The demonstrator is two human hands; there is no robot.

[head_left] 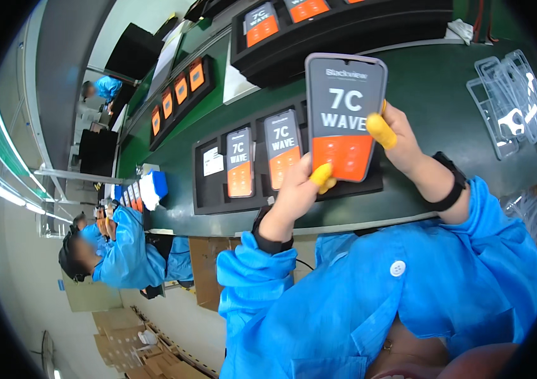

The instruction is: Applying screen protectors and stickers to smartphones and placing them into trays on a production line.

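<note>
In front of me a smartphone (344, 95) stands tilted up, its screen side covered by a grey and orange printed film. My left hand (297, 192) grips its lower left corner, and my right hand (401, 139) grips its right edge. Yellow finger cots cover some fingertips, and dark bands circle both wrists. Behind and below the phone lies a black foam tray (205, 201). Two similar phones, one on the left (240, 162) and one in the middle (283, 148), sit in its slots. The held phone hides part of the tray.
Several clear plastic phone cases (514, 104) lie in a pile on the green table (445, 88) at right. Stacked black trays (344, 28) with phones stand at the back; another phone tray (180, 95) lies far left. A co-worker in blue (123, 246) sits at left.
</note>
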